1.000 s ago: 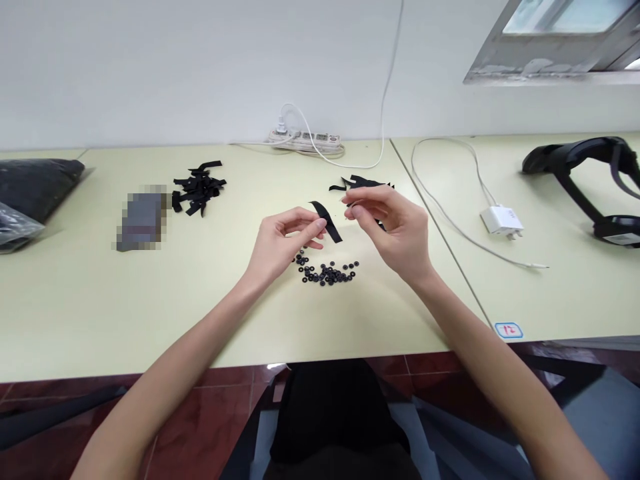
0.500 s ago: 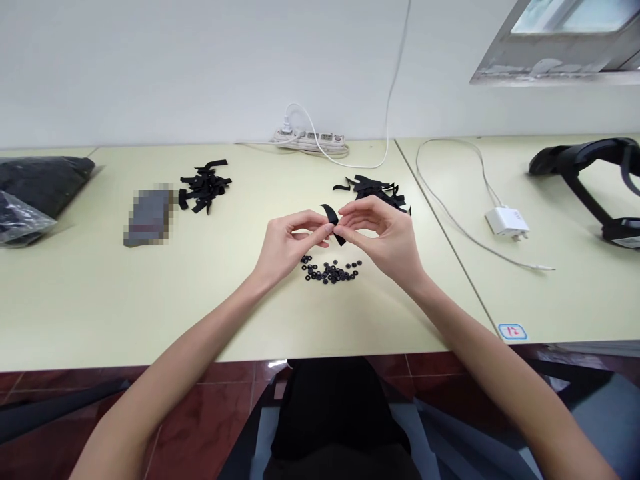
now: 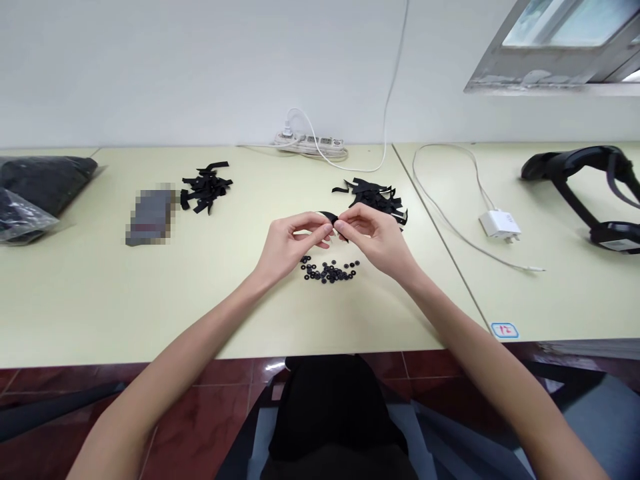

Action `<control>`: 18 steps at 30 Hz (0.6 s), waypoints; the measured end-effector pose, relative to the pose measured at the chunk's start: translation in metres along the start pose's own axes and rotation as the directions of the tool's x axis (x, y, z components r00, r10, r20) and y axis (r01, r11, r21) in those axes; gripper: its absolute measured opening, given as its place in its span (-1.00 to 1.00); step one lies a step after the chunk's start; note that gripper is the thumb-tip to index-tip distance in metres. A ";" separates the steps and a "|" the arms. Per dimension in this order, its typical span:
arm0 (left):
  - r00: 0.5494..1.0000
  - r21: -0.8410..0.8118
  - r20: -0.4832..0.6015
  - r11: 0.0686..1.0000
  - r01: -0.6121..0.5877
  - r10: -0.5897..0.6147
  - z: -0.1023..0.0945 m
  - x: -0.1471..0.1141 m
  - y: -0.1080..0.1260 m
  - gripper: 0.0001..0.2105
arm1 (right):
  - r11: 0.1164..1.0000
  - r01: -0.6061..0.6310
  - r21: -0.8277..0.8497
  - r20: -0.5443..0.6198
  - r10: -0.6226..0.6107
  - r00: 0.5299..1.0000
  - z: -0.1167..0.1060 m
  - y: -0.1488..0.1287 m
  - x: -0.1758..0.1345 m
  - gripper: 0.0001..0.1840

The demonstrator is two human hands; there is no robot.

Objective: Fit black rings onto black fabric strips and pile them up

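Between my two hands, above the table, is a short black fabric strip [image 3: 329, 217]. My left hand [image 3: 293, 241] pinches it between thumb and fingertips from the left. From the other side my right hand [image 3: 375, 233] grips the same strip, the fingertips of both hands almost touching. Part of the strip is hidden behind the fingers. Just below the hands lies a loose cluster of small round black snap buttons [image 3: 330, 273]. A heap of black strips [image 3: 373, 193] sits behind my right hand, and another pile of strips [image 3: 206, 189] lies farther left.
A blurred-out grey object [image 3: 151, 217] and a black bundle in clear plastic [image 3: 45, 190] lie at the left. Against the wall is a power strip [image 3: 313, 144] with a white cable. To the right are a white charger [image 3: 500, 225] and a black headset [image 3: 575, 177].
The strip has turned from nearly upright to a flatter, bent position between the fingers. My right fingers have closed in tighter around it. The view has shifted slightly.
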State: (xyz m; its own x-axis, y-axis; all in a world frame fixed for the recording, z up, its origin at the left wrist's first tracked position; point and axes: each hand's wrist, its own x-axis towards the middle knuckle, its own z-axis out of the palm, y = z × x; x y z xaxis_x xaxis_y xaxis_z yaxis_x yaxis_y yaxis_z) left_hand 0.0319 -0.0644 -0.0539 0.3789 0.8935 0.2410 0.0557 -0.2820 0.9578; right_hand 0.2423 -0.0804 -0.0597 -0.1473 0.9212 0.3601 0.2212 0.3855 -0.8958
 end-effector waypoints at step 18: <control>0.996 0.007 0.077 0.999 -0.039 0.038 -0.008 0.002 -0.003 -0.69 | 0.996 0.088 -0.015 0.093 -0.086 0.992 -0.010 -0.009 0.003 -0.61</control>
State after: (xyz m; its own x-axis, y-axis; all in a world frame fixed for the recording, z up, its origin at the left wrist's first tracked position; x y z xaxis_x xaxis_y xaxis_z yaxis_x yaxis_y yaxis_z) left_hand 0.0251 -0.0586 -0.0548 0.4512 0.8524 0.2643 0.0477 -0.3188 0.9466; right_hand 0.2495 -0.0805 -0.0475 -0.2544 0.8756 0.4105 0.2217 0.4660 -0.8566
